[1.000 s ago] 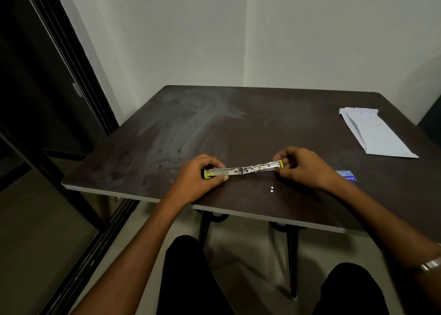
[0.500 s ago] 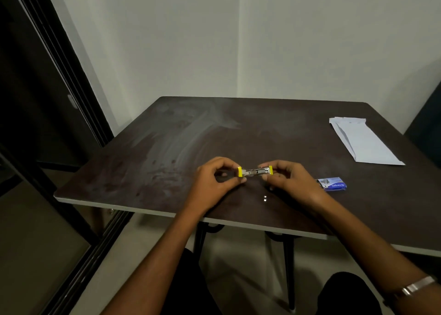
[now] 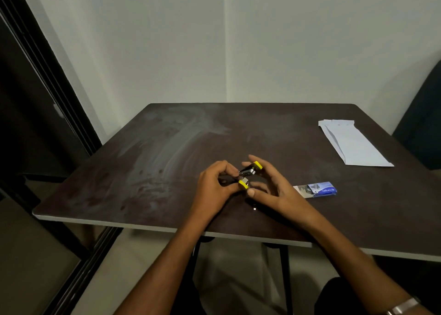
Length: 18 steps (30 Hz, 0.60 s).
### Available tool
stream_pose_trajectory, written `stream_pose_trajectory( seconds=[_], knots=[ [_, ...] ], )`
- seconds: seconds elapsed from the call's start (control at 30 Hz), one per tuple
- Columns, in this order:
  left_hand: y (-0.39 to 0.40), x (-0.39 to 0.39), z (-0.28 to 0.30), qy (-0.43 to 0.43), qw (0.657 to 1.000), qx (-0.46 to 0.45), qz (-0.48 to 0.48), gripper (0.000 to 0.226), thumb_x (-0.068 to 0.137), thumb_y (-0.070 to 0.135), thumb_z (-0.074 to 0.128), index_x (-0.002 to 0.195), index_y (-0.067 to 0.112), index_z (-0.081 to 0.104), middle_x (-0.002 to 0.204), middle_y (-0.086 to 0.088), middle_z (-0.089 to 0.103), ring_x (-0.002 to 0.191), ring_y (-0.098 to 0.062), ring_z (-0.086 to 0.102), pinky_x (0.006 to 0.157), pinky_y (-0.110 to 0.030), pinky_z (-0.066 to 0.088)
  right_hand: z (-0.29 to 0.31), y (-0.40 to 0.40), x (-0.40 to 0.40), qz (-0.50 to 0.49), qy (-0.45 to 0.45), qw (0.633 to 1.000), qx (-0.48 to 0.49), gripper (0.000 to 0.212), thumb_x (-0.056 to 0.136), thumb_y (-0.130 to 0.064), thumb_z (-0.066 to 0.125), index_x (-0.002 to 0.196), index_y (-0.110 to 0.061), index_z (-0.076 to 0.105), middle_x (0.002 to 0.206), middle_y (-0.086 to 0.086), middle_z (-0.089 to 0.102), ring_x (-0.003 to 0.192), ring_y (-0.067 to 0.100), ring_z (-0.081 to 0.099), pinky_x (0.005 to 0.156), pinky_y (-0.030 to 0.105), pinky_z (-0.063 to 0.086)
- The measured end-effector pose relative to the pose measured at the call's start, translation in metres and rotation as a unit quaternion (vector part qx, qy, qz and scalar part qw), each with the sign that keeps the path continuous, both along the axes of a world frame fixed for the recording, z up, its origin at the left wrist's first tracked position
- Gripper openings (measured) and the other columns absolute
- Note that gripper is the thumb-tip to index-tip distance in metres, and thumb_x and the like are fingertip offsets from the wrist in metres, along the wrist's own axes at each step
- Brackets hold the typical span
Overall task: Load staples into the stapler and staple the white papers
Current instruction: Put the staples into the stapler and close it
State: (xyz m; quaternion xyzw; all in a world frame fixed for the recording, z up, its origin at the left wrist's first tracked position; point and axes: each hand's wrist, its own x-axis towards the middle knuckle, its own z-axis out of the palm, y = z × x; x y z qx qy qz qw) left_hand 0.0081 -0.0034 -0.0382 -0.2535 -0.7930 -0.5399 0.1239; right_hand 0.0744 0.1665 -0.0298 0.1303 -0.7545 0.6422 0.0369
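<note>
A small metal stapler [image 3: 248,172] with yellow ends is held above the table's front middle. It is partly folded, one yellow end up at the right and the other low between my hands. My left hand [image 3: 214,188] grips its lower end with the fingertips. My right hand [image 3: 269,186] holds the upper end, fingers spread. A blue staple box [image 3: 318,190] lies with its tray slid out, just right of my right hand. The white papers [image 3: 350,145] lie folded at the table's far right.
The dark brown table [image 3: 167,152] stands in a wall corner. A tiny loose staple bit [image 3: 254,208] lies near the front edge under my right wrist. A dark door frame runs along the left, and a dark chair back [image 3: 420,123] stands at the far right.
The stapler was stretched out flat between my hands a second ago; it is now folded together, with my hands much closer. The view has shifted back, and the staple box is no longer hidden.
</note>
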Motion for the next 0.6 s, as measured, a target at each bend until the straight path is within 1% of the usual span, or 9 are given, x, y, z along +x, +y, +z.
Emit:
stream_pose_trajectory(
  seconds=[0.07,0.23,0.33,0.43,0.5,0.53,0.6],
  knots=[
    [0.006,0.001,0.0,-0.004,1.0,0.003,0.007,0.021,0.064,0.007,0.08,0.075,0.012,0.063,0.085,-0.002,0.067,0.082,-0.013,0.066,0.075,-0.033,0.056,-0.001,-0.002,-0.001,-0.025,0.023,0.999,0.015,0.072,0.082,-0.012,0.071,0.142,-0.027,0.035,0.139,-0.004,0.051,0.128,0.018,0.051,0.107,0.042,0.042],
    [0.019,0.004,-0.004,-0.016,1.0,0.012,0.007,0.019,0.065,0.002,0.077,0.076,0.006,0.062,0.085,-0.005,0.067,0.08,-0.011,0.065,0.072,-0.029,0.055,-0.002,-0.004,0.0,-0.066,0.05,0.996,0.016,0.067,0.079,-0.008,0.074,0.135,-0.02,0.04,0.136,-0.004,0.053,0.125,0.009,0.053,0.105,0.04,0.046],
    [0.023,0.005,-0.004,-0.04,0.999,0.028,0.0,0.021,0.064,0.0,0.079,0.075,0.003,0.061,0.083,-0.008,0.067,0.075,-0.006,0.064,0.068,-0.02,0.054,-0.002,-0.004,0.0,-0.075,0.055,0.995,0.029,0.067,0.076,-0.012,0.078,0.131,-0.023,0.043,0.136,-0.008,0.053,0.125,0.007,0.053,0.105,0.042,0.045],
    [0.022,0.006,-0.003,-0.059,0.998,0.032,-0.01,0.021,0.064,-0.003,0.078,0.075,0.001,0.06,0.081,-0.006,0.067,0.074,-0.001,0.062,0.068,-0.014,0.051,-0.004,-0.004,-0.002,-0.091,0.073,0.991,0.063,0.067,0.074,-0.016,0.08,0.13,-0.025,0.045,0.133,-0.01,0.055,0.125,0.006,0.052,0.109,0.036,0.041],
    [0.021,0.007,-0.003,-0.07,0.997,0.036,-0.016,0.022,0.065,-0.002,0.078,0.074,0.006,0.06,0.081,-0.001,0.066,0.075,0.001,0.063,0.069,-0.013,0.051,-0.004,-0.005,-0.002,-0.104,0.088,0.988,0.077,0.062,0.075,-0.016,0.079,0.128,-0.024,0.048,0.129,-0.011,0.058,0.122,0.005,0.054,0.107,0.032,0.042],
    [0.021,0.006,-0.004,-0.075,0.996,0.038,-0.016,0.024,0.065,-0.001,0.079,0.073,0.01,0.06,0.081,0.001,0.066,0.075,0.0,0.064,0.069,-0.014,0.052,-0.003,-0.005,-0.001,-0.108,0.095,0.986,0.082,0.06,0.075,-0.016,0.078,0.127,-0.024,0.05,0.127,-0.011,0.059,0.12,0.005,0.055,0.105,0.03,0.043],
    [0.022,0.005,-0.006,-0.08,0.996,0.036,-0.005,0.029,0.066,0.002,0.081,0.071,0.019,0.058,0.082,0.001,0.067,0.077,-0.005,0.066,0.071,-0.017,0.054,-0.002,-0.006,0.0,-0.114,0.107,0.983,0.095,0.054,0.077,-0.017,0.077,0.125,-0.023,0.052,0.124,-0.012,0.06,0.118,0.003,0.056,0.101,0.026,0.045]
  ],
)
